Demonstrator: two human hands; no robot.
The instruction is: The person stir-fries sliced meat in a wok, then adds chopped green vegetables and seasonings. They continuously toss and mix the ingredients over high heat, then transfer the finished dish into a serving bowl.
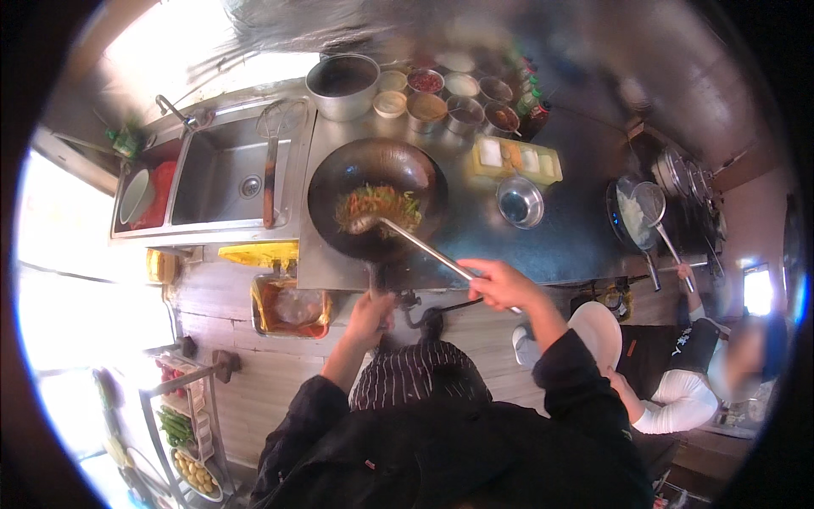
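Note:
A dark wok [398, 161] rests at the front edge of the steel counter, with chopped green and orange vegetables [381, 204] in its bottom. My left hand [373, 314] is closed around the wok's handle, slightly blurred. My right hand [502, 286] grips the long metal shaft of a ladle [432, 253]. The ladle's bowl lies among the vegetables toward the near left side of the wok.
Left are a sink [212, 182] with a long-handled strainer and a lined bin [292, 310]. Behind stand a pot [343, 82] and several seasoning bowls; right, a seasoning box [519, 161] and metal bowl [520, 202]. A co-worker [691, 399] holds a strainer [649, 204] and plate [598, 331].

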